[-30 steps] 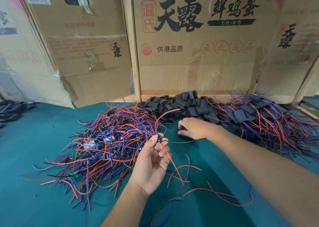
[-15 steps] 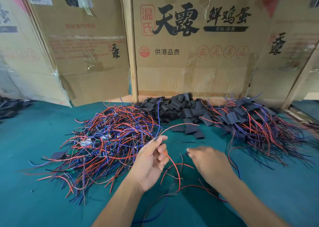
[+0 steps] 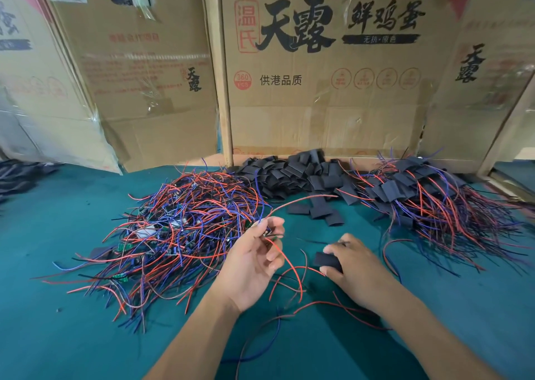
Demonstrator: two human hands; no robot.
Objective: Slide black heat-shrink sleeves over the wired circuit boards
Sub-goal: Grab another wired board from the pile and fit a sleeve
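Sleeve (image 3: 327,259) x1, R hand (image 3: 354,267)

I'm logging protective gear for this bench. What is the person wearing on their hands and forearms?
Nothing that shows. The left hand and right hand are bare, with no gloves, rings or finger cots visible. Both forearms are uncovered to the frame's bottom edge: no sleeves, watch or wrist strap in view.
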